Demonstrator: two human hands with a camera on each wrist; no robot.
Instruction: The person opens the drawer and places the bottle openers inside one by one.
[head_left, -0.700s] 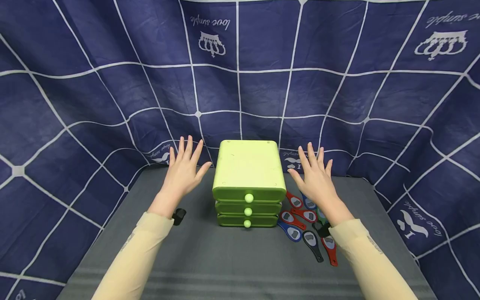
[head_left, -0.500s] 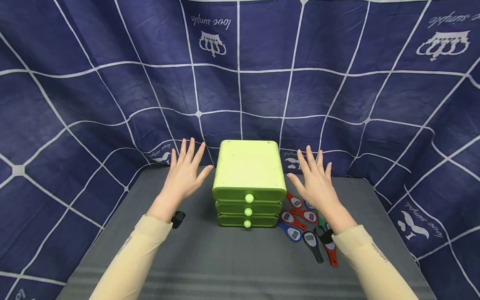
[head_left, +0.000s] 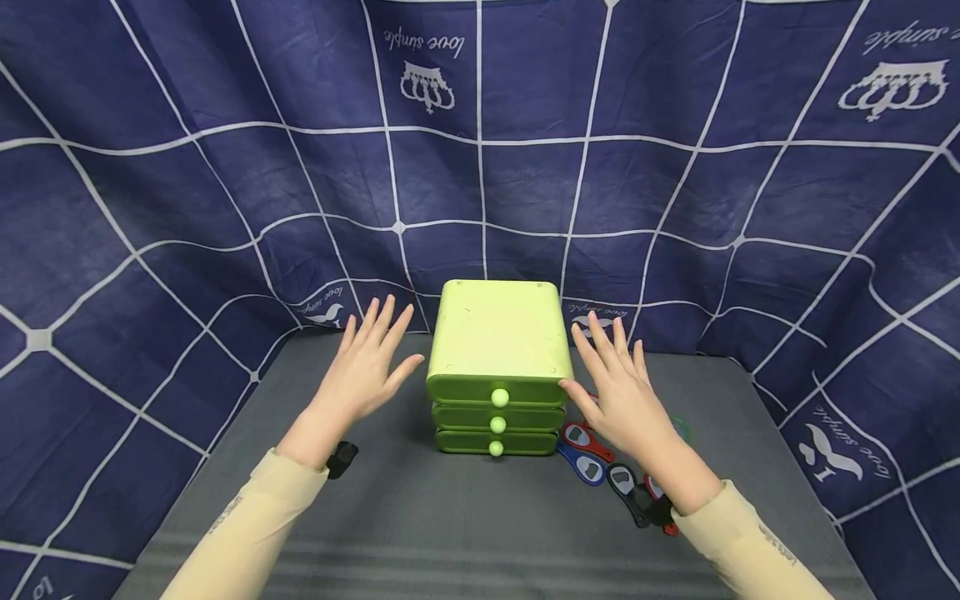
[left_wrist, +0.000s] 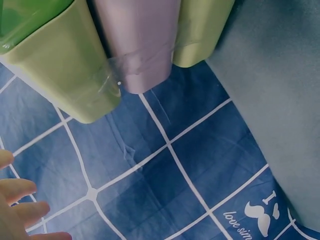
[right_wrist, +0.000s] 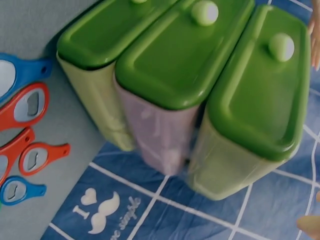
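Note:
A small three-drawer box (head_left: 502, 333) stands mid-table, with a pale green top, dark green drawer fronts and round knobs; all drawers are closed. Its middle tier (right_wrist: 157, 130) is lilac in the right wrist view. Left of it, my left hand (head_left: 358, 379) is raised, fingers spread, holding nothing. My right hand (head_left: 622, 400) hovers on the other side with spread fingers, its thumb overlapping the box's edge in the head view. Beneath it lie several bottle openers, among them a blue one (head_left: 587, 468), a red one (head_left: 588, 439) and a black one (head_left: 622, 483), partly hidden by the hand and wrist.
A grey cloth (head_left: 420, 525) covers the table. Behind and at both sides hangs a navy curtain (head_left: 525, 183) with white grid lines. Dark wrist cameras (head_left: 342, 459) are strapped under both wrists. Clear tape (left_wrist: 120, 65) runs across the tiers of the box.
Both hands have come back toward the person and lower. My right hand has also shifted left, up to the box's edge, and covers more of the bottle openers. The box has not moved.

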